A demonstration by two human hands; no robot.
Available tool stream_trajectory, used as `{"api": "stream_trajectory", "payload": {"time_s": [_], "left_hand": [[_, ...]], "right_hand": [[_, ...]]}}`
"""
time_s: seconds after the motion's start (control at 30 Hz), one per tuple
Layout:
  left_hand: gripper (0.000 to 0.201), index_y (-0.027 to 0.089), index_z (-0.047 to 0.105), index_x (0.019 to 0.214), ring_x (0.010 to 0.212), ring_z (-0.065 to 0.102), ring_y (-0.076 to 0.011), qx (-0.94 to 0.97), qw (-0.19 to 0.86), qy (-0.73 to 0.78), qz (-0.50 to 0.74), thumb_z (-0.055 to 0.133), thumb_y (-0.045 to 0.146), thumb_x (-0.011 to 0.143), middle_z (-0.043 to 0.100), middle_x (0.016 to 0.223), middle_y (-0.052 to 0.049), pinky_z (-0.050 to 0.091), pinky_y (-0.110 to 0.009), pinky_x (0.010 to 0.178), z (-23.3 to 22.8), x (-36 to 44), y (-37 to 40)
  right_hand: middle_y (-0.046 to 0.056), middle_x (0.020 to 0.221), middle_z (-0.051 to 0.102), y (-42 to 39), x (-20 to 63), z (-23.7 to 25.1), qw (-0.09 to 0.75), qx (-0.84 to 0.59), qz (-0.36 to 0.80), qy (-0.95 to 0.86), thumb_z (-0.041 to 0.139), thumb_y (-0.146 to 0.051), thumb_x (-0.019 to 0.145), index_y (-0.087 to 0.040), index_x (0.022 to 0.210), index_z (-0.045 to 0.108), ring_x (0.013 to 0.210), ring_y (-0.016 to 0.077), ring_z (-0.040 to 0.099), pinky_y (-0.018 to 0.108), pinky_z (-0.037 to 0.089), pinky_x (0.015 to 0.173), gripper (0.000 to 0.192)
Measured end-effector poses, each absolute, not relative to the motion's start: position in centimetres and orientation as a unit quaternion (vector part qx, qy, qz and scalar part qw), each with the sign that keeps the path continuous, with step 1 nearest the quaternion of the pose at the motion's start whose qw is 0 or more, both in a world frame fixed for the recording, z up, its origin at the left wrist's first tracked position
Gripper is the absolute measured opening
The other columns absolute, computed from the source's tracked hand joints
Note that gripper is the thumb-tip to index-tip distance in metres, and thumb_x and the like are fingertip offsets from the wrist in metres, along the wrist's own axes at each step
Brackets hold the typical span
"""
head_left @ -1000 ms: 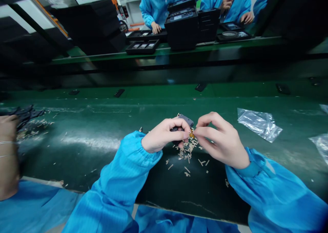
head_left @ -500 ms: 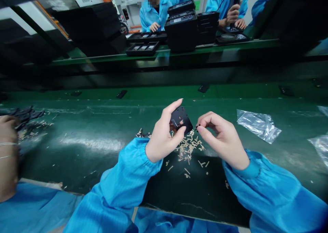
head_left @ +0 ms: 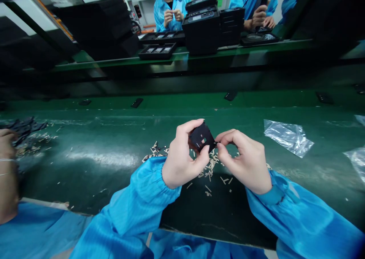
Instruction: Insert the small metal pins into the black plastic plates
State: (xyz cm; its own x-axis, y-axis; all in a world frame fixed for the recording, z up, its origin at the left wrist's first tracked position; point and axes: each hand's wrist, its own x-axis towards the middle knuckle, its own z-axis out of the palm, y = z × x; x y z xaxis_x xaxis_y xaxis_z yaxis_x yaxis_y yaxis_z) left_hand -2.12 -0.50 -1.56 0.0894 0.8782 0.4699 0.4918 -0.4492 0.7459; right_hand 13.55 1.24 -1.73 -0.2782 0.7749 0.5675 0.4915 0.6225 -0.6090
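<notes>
We hold black plate [head_left: 203,132] between hands: left hand [head_left: 179,158] grips it by edges, right hand [head_left: 246,160] pinches small dark piece [head_left: 216,142] beside it. Pale scraps [head_left: 210,170] lie below.

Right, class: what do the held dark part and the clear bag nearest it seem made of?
Dark part: probably matte plastic, from its dull surface; coated metal possible. Clear bag: likely glossy plastic film, being see-through, creased and glinting.
</notes>
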Motion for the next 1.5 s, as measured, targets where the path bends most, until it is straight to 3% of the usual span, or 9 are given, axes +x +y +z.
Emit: {"api": "stream_trajectory", "payload": {"time_s": [0.3, 0.77, 1.0, 1.3, 1.5], "left_hand": [[0.057, 0.021, 0.036, 0.122, 0.088, 0.057, -0.0156, 0.720, 0.156, 0.457, 0.499, 0.058, 0.011, 0.071, 0.049, 0.112, -0.007, 0.054, -0.025, 0.067, -1.7, -2.2, -0.3], [0.055, 0.018, 0.040, 0.123, 0.096, 0.057, -0.0167, 0.764, 0.099, 0.412, 0.486, 0.058, 0.007, 0.072, 0.053, 0.110, -0.007, 0.055, -0.021, 0.069, -1.2, -2.4, 0.0], [0.056, 0.019, 0.039, 0.123, 0.098, 0.057, -0.0180, 0.765, 0.098, 0.412, 0.485, 0.058, 0.007, 0.072, 0.053, 0.110, -0.007, 0.055, -0.023, 0.070, -1.2, -2.4, -0.1], [0.056, 0.020, 0.038, 0.125, 0.100, 0.057, -0.0179, 0.774, 0.117, 0.399, 0.477, 0.057, 0.006, 0.074, 0.053, 0.114, -0.007, 0.055, -0.025, 0.073, -1.0, -2.7, 0.0], [0.056, 0.021, 0.037, 0.125, 0.103, 0.056, -0.0192, 0.777, 0.119, 0.399, 0.472, 0.056, 0.008, 0.075, 0.052, 0.117, -0.007, 0.055, -0.028, 0.077, -0.9, -2.8, 0.0]], "right_hand": [[0.002, 0.076, 0.058, 1.3, 13.7, -1.6, 0.423, -0.366, 0.126, -0.819, 0.051, -0.007, 0.078, -0.018, 0.075, 0.046, 0.070, 0.0112, 0.055, 0.023, 0.042, 0.064, 0.013], [0.002, 0.074, 0.054, 1.8, 14.3, -0.6, 0.379, -0.364, 0.223, -0.821, 0.049, -0.006, 0.079, -0.018, 0.073, 0.046, 0.068, 0.0121, 0.051, 0.025, 0.040, 0.062, 0.013], [0.001, 0.073, 0.053, 1.6, 14.3, -0.4, 0.381, -0.368, 0.244, -0.812, 0.050, -0.007, 0.078, -0.018, 0.073, 0.047, 0.068, 0.0119, 0.050, 0.025, 0.039, 0.062, 0.013], [0.000, 0.072, 0.053, 2.2, 14.9, -0.1, 0.346, -0.382, 0.358, -0.779, 0.049, -0.013, 0.081, -0.019, 0.073, 0.050, 0.065, 0.0120, 0.049, 0.024, 0.039, 0.056, 0.009], [-0.001, 0.071, 0.052, 2.1, 14.8, -0.1, 0.351, -0.388, 0.348, -0.777, 0.050, -0.014, 0.080, -0.019, 0.072, 0.050, 0.064, 0.0117, 0.049, 0.024, 0.039, 0.056, 0.010]]}}
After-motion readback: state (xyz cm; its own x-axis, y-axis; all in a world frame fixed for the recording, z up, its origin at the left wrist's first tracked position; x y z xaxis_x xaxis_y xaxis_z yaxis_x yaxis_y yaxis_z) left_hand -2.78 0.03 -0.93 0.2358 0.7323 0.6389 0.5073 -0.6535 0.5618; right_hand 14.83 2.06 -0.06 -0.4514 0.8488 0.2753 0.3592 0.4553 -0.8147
